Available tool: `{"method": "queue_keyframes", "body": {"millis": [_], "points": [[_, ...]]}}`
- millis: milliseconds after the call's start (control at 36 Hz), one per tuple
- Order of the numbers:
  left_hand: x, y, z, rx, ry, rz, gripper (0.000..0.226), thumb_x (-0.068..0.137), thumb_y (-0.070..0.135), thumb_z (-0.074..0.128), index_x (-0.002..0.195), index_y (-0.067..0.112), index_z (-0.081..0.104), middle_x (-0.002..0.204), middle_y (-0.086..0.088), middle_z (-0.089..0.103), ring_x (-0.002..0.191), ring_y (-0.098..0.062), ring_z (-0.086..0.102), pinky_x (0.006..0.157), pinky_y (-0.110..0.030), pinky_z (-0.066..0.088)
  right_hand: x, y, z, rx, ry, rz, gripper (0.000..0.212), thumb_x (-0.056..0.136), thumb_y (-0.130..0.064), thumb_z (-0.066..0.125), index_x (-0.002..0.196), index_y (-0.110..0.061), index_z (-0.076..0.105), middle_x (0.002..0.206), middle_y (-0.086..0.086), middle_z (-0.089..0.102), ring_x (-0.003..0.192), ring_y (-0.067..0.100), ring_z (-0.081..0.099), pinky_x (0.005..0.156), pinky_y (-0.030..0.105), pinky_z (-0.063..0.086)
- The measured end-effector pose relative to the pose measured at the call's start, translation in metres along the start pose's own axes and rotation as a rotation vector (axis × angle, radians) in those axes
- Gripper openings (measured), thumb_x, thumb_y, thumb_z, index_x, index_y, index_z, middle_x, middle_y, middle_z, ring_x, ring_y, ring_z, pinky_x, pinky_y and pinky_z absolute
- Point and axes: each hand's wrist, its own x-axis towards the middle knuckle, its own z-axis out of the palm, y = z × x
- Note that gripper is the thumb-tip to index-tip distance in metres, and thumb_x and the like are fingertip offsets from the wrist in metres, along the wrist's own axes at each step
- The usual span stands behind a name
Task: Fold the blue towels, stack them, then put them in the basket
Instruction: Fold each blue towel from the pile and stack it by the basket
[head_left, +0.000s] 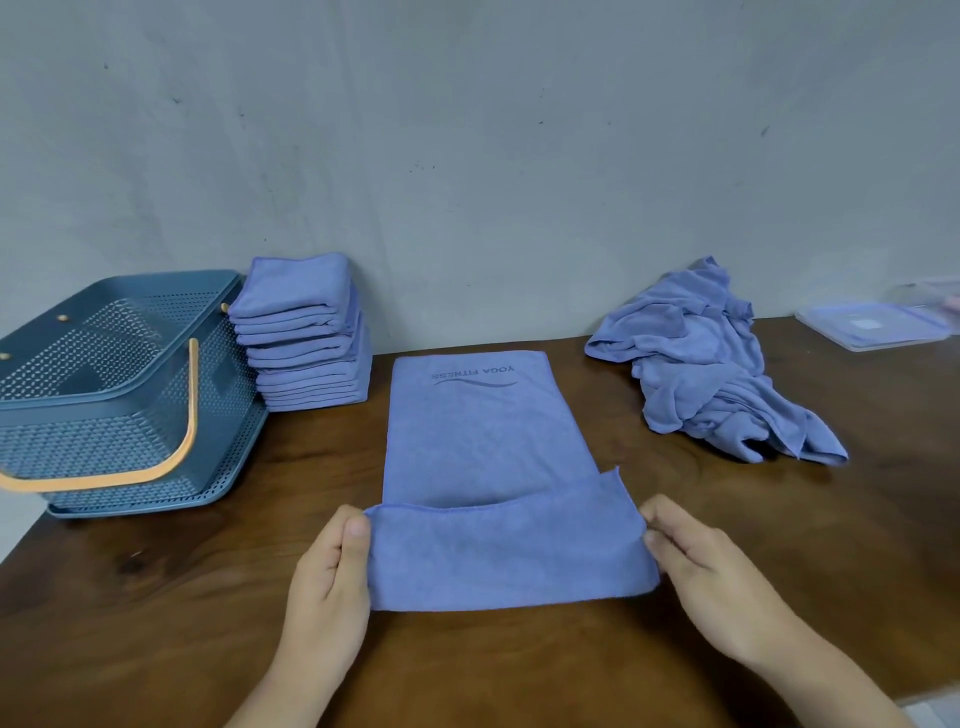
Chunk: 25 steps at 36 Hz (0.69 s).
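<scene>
One blue microfibre towel lay on the dark wooden surface, printed "YOGA FITNESS", inverted, at its far end. Left hand and right hand each pinched a near corner, flap turned over. Folded blue towel stack stood beside the blue perforated basket.

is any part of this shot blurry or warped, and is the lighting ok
Head view: lighting is soft and even, the print on the flat towel reads sharp, the clear container at the right edge is smeared, and the wide lens bows the table edge.
</scene>
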Motion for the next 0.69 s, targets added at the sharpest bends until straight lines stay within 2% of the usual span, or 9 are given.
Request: {"method": "queue_keyframes", "body": {"millis": [83,139,222,278,389,500,583,639,694], "points": [[0.000,-0.001,0.002,0.029,-0.069,-0.003,0.051,0.111,0.051,0.041,0.071,0.020,0.047,0.065,0.005,0.044,0.062,-0.006,0.042,0.054,-0.020,0.033,0.000,-0.001,0.004,0.056,-0.047,0.030,0.014,0.107,-0.028,0.047,0.109,-0.025,0.061,0.082,0.010,0.060,0.081,0.033,0.058,0.082,0.056,0.050],[0.002,-0.003,0.003,0.061,-0.123,-0.013,0.048,0.108,0.046,0.042,0.076,0.012,0.054,0.068,-0.007,0.050,0.064,-0.010,0.048,0.057,-0.021,0.036,0.005,-0.003,0.006,0.144,-0.041,0.057,0.017,0.106,-0.041,0.055,0.113,-0.030,0.066,0.089,0.013,0.065,0.086,0.035,0.061,0.080,0.049,0.049],[0.005,-0.007,0.005,0.077,-0.154,-0.059,0.052,0.106,0.048,0.043,0.078,0.005,0.054,0.073,-0.015,0.052,0.066,-0.013,0.049,0.059,-0.023,0.038,0.014,-0.006,0.007,0.190,0.014,0.095,0.010,0.099,-0.042,0.069,0.106,-0.035,0.072,0.091,-0.006,0.076,0.091,0.012,0.071,0.090,0.039,0.051],[0.007,-0.008,0.007,0.083,-0.157,-0.092,0.052,0.106,0.049,0.043,0.075,0.008,0.052,0.068,-0.010,0.050,0.065,-0.013,0.048,0.059,-0.023,0.039,0.020,-0.006,0.008,0.182,-0.001,0.112,0.008,0.098,-0.033,0.073,0.106,-0.036,0.071,0.090,-0.012,0.077,0.088,0.003,0.070,0.089,0.035,0.051],[0.010,-0.010,0.009,0.094,-0.166,-0.099,0.047,0.106,0.048,0.043,0.071,0.018,0.051,0.066,0.003,0.045,0.065,-0.009,0.047,0.059,-0.022,0.039,0.025,-0.008,0.012,0.154,-0.071,0.080,0.032,0.098,-0.030,0.074,0.125,-0.042,0.062,0.094,-0.014,0.078,0.100,-0.004,0.069,0.100,0.030,0.049],[0.014,-0.007,0.007,0.098,-0.209,-0.095,0.037,0.106,0.045,0.050,0.074,0.026,0.052,0.067,0.010,0.042,0.064,-0.004,0.042,0.059,-0.020,0.036,0.033,-0.004,0.013,0.062,-0.106,0.026,0.043,0.096,-0.029,0.076,0.126,-0.052,0.057,0.086,-0.013,0.075,0.083,0.005,0.070,0.083,0.024,0.052],[0.018,-0.004,0.000,0.102,-0.319,-0.088,0.029,0.104,0.041,0.060,0.082,0.021,0.059,0.070,0.005,0.047,0.069,-0.005,0.045,0.066,-0.021,0.038,0.039,0.001,0.012,0.021,-0.116,-0.042,0.032,0.101,-0.016,0.068,0.111,-0.047,0.067,0.078,-0.011,0.060,0.064,0.002,0.052,0.063,0.017,0.043],[0.020,0.002,-0.005,0.077,-0.355,-0.085,0.029,0.104,0.041,0.060,0.090,0.016,0.065,0.074,-0.001,0.054,0.072,-0.009,0.049,0.070,-0.025,0.040,0.042,0.002,0.008,0.047,-0.098,-0.062,0.030,0.104,-0.014,0.062,0.108,-0.043,0.069,0.078,-0.004,0.054,0.061,0.005,0.045,0.059,0.018,0.038],[0.026,0.009,-0.009,0.063,-0.324,-0.088,0.031,0.106,0.040,0.055,0.094,0.015,0.069,0.080,-0.004,0.064,0.075,-0.019,0.057,0.073,-0.028,0.043,0.047,0.000,0.002,0.084,-0.071,-0.061,0.031,0.106,-0.015,0.058,0.108,-0.043,0.071,0.076,-0.002,0.058,0.060,0.017,0.045,0.059,0.021,0.037]]}}
